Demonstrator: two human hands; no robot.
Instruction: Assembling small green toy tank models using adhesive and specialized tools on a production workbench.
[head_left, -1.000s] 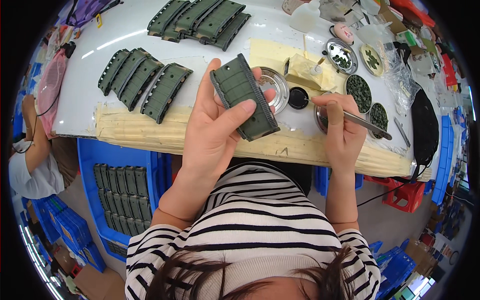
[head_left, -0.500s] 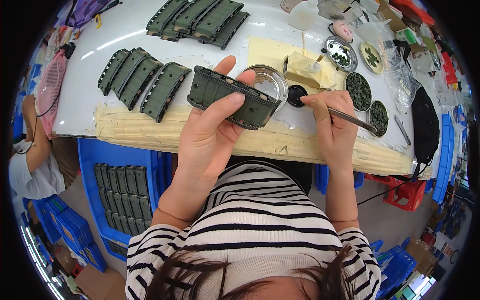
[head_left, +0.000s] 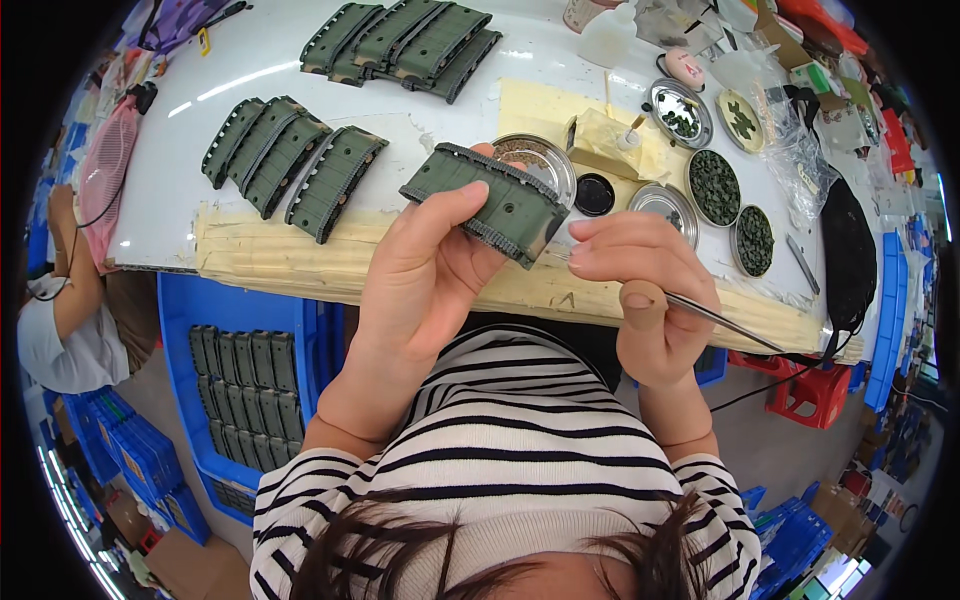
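My left hand (head_left: 420,260) grips a dark green, ribbed plastic piece (head_left: 490,200) with a toothed edge strip and small round holes, thumb across its face. My right hand (head_left: 660,285) is closed around a slim metal tool (head_left: 725,322), apparently tweezers, which slants down to the right. A thin pale tip shows by my right fingertips, close to the right end of the green piece. Whether anything tiny is in that tip I cannot tell. Behind the green piece is a round metal tin (head_left: 563,165) of small brownish bits, partly hidden.
Similar green pieces (head_left: 265,160) lie on the left and at the back (head_left: 425,40). Tins of dark green bits (head_left: 714,188) stand at right, near a black lid (head_left: 595,194), a wrapped block (head_left: 600,145) and a black pouch (head_left: 848,250). Below left, a blue crate (head_left: 180,380) holds more pieces.
The green piece has shifted slightly right and down and tilted. My right hand has moved left toward its end, fingers stretched forward, uncovering a metal tin behind.
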